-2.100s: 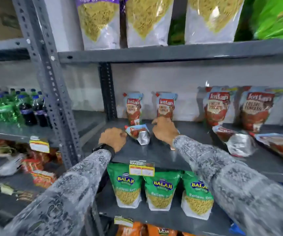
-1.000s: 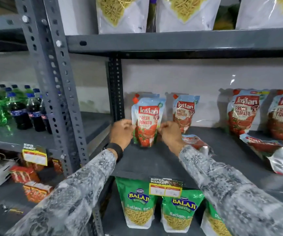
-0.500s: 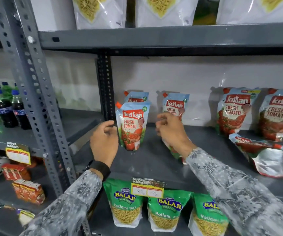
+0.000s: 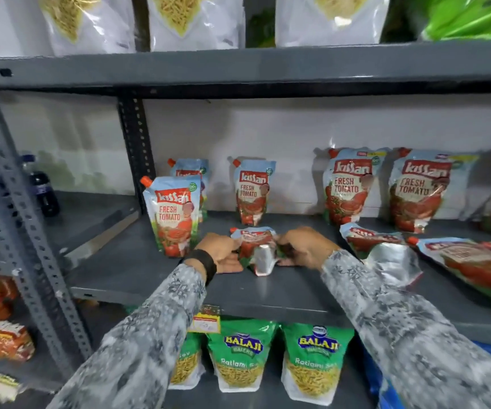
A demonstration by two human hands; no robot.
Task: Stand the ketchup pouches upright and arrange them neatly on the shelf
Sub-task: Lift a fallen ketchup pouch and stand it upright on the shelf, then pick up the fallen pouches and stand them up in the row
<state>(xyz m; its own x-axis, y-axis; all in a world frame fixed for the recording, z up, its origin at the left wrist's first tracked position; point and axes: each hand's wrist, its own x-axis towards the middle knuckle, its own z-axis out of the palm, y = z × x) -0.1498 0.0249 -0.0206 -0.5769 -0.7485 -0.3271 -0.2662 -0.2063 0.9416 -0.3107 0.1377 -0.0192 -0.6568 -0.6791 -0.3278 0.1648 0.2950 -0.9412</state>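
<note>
Both my hands are on one small ketchup pouch [image 4: 255, 250] lying down near the front of the grey shelf [image 4: 267, 293]. My left hand [image 4: 220, 252] pinches its left edge, thumb on top, fingers under; my right hand [image 4: 303, 246] grips the right edge. The pouch sits between the 2 hands, silver bottom facing me, spout end pointing to the back wall. It's tilted back, not standing yet.

Just left of my left hand stands a small upright pouch [image 4: 174, 215], label fwd, orange cap top-left. Behind that is another small one [image 4: 192, 172], mostly hidden. Straight behind the held pouch, by the wall, is a 3rd small upright one [image 4: 251, 192]. So 3 small ones standing + 1 in my grip.

To the right, 2 big upright pouches [image 4: 349, 185] stand side by side at the back, 2nd one [image 4: 420, 190] just beside the 1st. A 3rd shows partly at the right edge, blurred. In front of them lie flat big pouches: one [image 4: 383, 252] just beside my right wrist w/ silver base showing, another [image 4: 471, 264] further right; maybe one more at the edge, can't tell.

Below the shelf: 3 green snack bags [image 4: 241, 354] in a row, the left one half behind my sleeve. A yellow price tag [image 4: 205, 321] hangs on the shelf lip.
</note>
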